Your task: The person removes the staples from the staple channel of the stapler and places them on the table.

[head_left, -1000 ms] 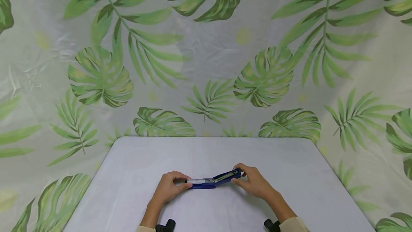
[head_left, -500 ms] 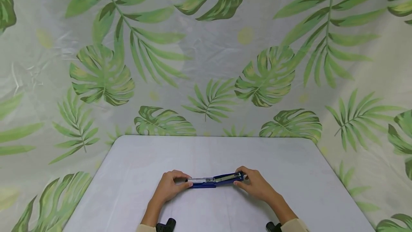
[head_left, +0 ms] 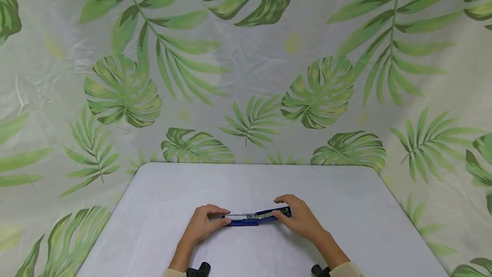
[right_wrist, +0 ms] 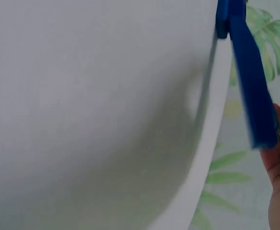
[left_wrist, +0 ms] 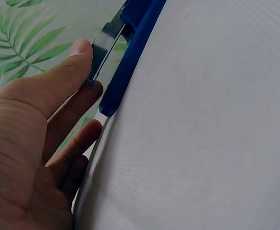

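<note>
A blue stapler (head_left: 250, 222) lies spread open near the table's front, its cover swung out to the right and its metal staple magazine (left_wrist: 104, 45) uncovered. My left hand (head_left: 203, 223) pinches the magazine's left end between thumb and index finger; the blue base (left_wrist: 125, 72) runs alongside, apart from the thumb. At the other end, my right hand (head_left: 301, 219) is at the blue cover (right_wrist: 252, 86), thumb across its front and index finger raised above it, apart. In the right wrist view its fingers look loosely extended behind the cover's tip, part of the hand being out of frame.
White cloth covers the table (head_left: 184, 183), and its back edge meets a leaf-printed curtain (head_left: 250, 67). Black wrist straps or camera mounts (head_left: 198, 269) show at both wrists. The right hand's side casts a soft shadow on the cloth.
The right hand first lowered the stapler's cover slightly, then loosened its hold, the thumb sliding left along the cover and the index finger lifting off. The left hand has stayed nearly still.
</note>
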Motion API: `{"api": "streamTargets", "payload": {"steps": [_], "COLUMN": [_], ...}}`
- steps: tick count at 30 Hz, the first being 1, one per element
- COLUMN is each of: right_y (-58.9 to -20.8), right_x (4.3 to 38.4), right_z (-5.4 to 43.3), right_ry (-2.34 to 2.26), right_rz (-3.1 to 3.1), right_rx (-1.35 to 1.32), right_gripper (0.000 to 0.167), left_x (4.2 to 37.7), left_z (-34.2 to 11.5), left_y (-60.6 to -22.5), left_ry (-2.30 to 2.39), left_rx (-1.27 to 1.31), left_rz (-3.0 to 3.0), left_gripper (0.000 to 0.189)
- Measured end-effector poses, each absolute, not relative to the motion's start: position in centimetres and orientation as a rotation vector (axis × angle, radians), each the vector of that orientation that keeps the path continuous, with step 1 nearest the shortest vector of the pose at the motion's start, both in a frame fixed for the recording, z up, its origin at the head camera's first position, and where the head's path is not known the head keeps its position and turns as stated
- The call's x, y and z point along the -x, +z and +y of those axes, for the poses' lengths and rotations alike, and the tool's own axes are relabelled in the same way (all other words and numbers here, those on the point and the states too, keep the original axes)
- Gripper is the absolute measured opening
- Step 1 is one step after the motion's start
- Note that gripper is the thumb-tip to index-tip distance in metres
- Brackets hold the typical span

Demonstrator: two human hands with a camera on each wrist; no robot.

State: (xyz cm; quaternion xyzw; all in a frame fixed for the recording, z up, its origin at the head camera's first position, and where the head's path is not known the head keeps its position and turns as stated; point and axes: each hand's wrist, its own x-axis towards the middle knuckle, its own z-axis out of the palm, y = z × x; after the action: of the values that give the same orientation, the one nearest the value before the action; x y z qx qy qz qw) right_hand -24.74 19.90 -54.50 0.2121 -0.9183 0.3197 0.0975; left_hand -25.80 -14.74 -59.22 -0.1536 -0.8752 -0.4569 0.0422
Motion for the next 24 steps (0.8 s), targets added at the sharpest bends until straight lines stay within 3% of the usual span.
{"api": "streamTargets", "payload": {"steps": [24], "right_y": [-56.0], "right_x": [24.7], "right_z": [11.8], "right_ry": [0.677], "right_rz": [-2.706], "right_rx": [-0.847], "right_gripper": [0.006], "left_x": [25.8], "left_z": [-14.6], "left_y": [-59.1], "left_ry": [-1.413], "left_rx": [0.474], "left_rz": [-2.634], "left_gripper": [0.023]}}
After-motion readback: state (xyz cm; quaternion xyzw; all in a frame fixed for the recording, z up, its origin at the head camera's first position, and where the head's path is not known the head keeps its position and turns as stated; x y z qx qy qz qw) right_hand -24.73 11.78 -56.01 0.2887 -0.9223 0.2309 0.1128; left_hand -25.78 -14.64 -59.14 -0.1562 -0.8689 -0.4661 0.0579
